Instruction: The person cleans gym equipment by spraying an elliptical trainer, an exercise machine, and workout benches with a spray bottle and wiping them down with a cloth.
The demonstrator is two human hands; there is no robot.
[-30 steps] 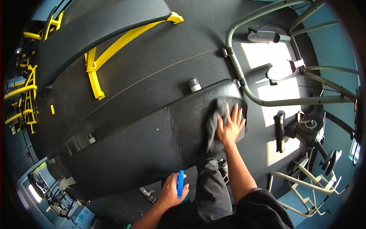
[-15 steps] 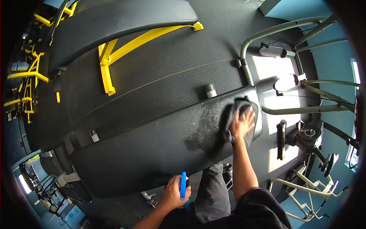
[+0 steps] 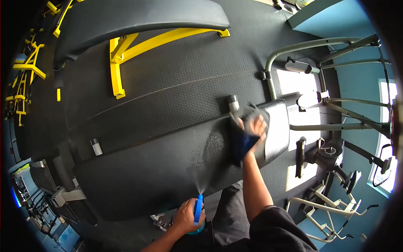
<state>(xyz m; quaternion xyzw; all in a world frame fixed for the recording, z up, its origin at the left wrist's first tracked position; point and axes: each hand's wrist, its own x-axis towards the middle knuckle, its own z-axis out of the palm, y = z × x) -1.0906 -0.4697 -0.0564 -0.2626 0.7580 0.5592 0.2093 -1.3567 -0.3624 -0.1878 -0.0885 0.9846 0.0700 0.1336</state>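
Note:
A long black padded bench (image 3: 138, 176) runs across the view, with a wet speckled patch right of its middle. My left hand (image 3: 184, 216) is wrapped round a spray bottle with a blue trigger head (image 3: 198, 209), at the bench's near edge. A fine mist spreads from its nozzle over the pad. Near the bench's right end, my right hand (image 3: 255, 128) holds a dark cloth (image 3: 243, 145), which is blurred by motion and hangs partly below the fingers.
Beyond lies another black bench (image 3: 147, 14) on a yellow frame (image 3: 116, 71). To the right stand a grey-framed exercise machine (image 3: 310, 42) and an exercise bike (image 3: 327, 153). Black textured rubber flooring (image 3: 180, 88) lies between the benches. My legs are at the near edge.
Spray now comes from the bottle. My right hand has moved left along the pad, and the cloth has gone from flat under the palm to bunched and hanging. The head view has shifted slightly.

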